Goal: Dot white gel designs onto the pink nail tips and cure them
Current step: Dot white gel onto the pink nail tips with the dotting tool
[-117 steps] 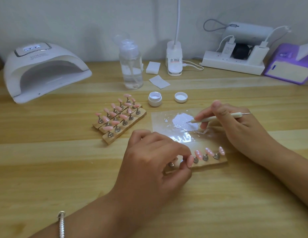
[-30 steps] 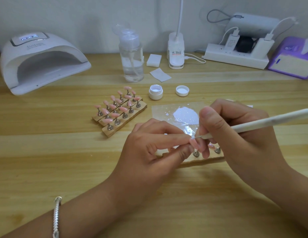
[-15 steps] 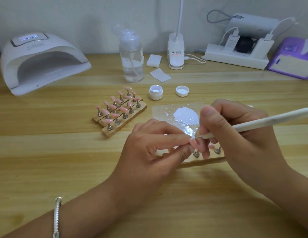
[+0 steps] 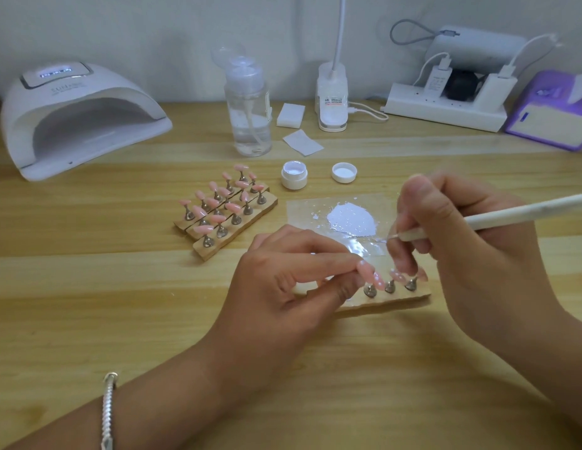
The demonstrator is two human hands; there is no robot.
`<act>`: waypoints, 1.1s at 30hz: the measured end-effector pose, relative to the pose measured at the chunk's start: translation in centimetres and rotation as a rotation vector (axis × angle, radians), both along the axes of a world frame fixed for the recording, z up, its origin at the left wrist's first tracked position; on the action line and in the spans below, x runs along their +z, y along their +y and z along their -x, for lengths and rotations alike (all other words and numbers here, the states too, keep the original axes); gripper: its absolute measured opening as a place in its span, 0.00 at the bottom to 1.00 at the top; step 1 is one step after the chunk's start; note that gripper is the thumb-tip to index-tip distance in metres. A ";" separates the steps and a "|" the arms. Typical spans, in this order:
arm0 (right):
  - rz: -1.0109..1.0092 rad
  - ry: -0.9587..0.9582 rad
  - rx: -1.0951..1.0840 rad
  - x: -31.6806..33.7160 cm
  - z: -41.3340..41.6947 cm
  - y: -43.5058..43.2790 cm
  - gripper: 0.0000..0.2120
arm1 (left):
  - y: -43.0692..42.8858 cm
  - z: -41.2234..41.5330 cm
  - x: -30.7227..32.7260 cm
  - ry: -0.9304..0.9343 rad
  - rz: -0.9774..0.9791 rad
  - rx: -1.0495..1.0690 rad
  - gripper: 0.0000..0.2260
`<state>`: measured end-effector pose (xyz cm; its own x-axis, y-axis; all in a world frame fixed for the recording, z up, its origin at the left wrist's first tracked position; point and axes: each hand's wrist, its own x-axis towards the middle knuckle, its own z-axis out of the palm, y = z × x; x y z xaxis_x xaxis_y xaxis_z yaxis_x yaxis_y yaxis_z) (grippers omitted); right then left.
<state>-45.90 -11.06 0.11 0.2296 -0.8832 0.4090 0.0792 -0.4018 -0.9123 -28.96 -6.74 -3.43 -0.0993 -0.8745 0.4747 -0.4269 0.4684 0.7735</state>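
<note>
Light wooden tabletop [image 4: 88, 303] set against a pale wall serves as the work surface.

Left hand [image 4: 283, 287]: fingers curled, forefinger and thumb pinching a pink nail tip [image 4: 365, 269] at the left part of a wooden holder strip [image 4: 390, 300]. A silver bracelet [image 4: 108, 407] sits on that wrist.

Right hand [image 4: 461, 254]: grips a white dotting tool [image 4: 517, 211] pen-fashion. Its fine metal point is held above the strip, over the near right part of a clear palette sheet [image 4: 301, 222] and just beside the white gel puddle [image 4: 351, 219]. Contact with the sheet cannot be told.

Three more nail tips [image 4: 397, 276], glossy pink on metal stands, stand just right of the pinched one, between the two hands and partly under the right fingers. The nearest one shows white dots.

Beyond the sheet stand an open gel jar [image 4: 294, 174] and its lid [image 4: 344, 172], apart from each other. To the left, a block of further holder strips [image 4: 224, 219] carries rows of pink tips.

A curing lamp [image 4: 78, 118] sits at the far left, mouth facing the hands, with open wood between it and the strips. Along the wall stand a pump bottle [image 4: 247, 115], a desk lamp base [image 4: 332, 99], a power strip [image 4: 445, 113] and a purple box [image 4: 552, 118]. Open wood lies in front of both forearms, and the table's near edge is out of view.
</note>
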 end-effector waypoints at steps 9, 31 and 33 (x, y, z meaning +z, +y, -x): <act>-0.041 0.124 -0.157 -0.1 2.0 -3.0 0.17 | 0.0 0.0 0.0 0.004 -0.011 0.011 0.05; -0.035 0.399 -0.164 -2.2 2.4 -4.8 0.18 | 0.0 0.0 0.0 -0.014 0.007 0.029 0.04; -0.016 0.384 -0.169 -2.0 2.4 -4.6 0.18 | 0.0 0.0 0.0 -0.013 0.003 0.035 0.05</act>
